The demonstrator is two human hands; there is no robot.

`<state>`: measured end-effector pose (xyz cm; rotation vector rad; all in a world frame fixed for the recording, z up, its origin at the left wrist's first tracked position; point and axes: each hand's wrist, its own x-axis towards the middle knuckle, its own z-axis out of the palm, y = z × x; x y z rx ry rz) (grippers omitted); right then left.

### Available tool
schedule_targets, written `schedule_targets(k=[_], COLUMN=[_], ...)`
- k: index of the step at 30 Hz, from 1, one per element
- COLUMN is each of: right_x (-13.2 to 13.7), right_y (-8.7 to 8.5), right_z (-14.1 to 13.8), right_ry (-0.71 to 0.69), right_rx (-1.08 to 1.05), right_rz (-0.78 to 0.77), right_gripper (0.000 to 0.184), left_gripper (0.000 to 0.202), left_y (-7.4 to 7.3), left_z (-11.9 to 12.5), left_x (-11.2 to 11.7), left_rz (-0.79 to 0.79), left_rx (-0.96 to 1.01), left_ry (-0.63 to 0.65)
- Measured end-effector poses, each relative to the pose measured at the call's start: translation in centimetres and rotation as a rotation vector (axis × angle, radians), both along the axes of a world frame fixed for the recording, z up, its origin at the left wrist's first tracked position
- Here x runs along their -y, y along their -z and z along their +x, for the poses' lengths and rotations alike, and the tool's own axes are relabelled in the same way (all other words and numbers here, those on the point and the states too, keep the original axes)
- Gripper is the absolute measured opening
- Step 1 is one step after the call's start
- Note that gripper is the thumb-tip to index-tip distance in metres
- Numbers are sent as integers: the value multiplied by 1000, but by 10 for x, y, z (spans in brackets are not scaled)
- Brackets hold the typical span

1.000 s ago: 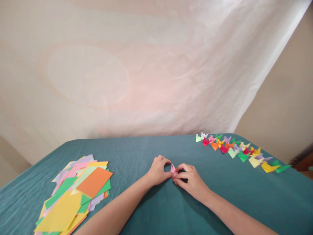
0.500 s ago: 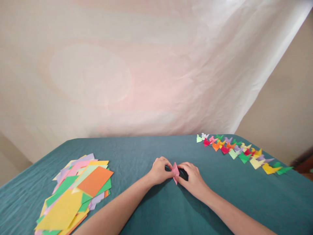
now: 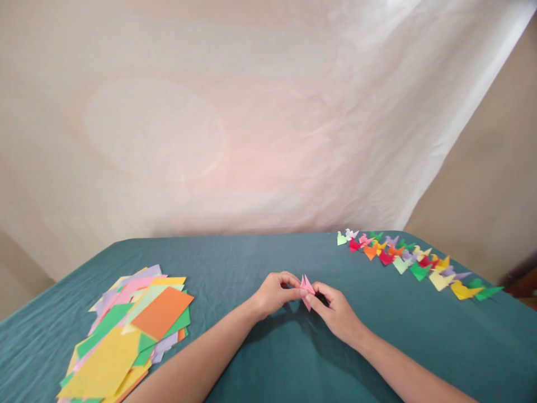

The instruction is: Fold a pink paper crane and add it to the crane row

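A small folded pink paper piece (image 3: pixel 306 289) is pinched between both my hands just above the teal tablecloth (image 3: pixel 251 358) at the centre. My left hand (image 3: pixel 273 293) grips its left side with curled fingers. My right hand (image 3: pixel 335 312) holds its right and lower side, fingers closed on it. Two pointed tips of the pink paper stick up between my fingertips.
A loose pile of coloured paper squares (image 3: pixel 126 330), orange and yellow on top, lies at the left. A row of several small folded paper figures (image 3: pixel 413 260) in mixed colours runs along the right far edge. A cream backdrop sheet (image 3: pixel 235 112) hangs behind the table.
The pink paper has been lifted slightly off the cloth and turned, so more of it shows with two tips pointing up. Both hands stayed closed on it.
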<state>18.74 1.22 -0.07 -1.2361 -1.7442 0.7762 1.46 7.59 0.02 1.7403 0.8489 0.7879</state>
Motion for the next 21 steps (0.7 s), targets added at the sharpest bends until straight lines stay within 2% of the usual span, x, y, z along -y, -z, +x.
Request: schedule_targets(k=[3, 8, 13, 21], right_x=[2, 5, 4, 4], right_y=[-2, -8, -7, -7], right_z=[-1, -4, -4, -3], right_ry=[13, 38, 50, 7], right_rx=[0, 22, 39, 14], right_rz=[17, 64, 81, 47], right_gripper=[26, 25, 25, 26], left_gripper=[32, 30, 27, 29], left_y=[-2, -9, -11, -9], left_z=[3, 9, 11, 9], left_x=[4, 13, 14, 13], left_rz=[-103, -271, -300, -333], left_rx=[61, 297, 347, 340], left_ry=[8, 74, 99, 60])
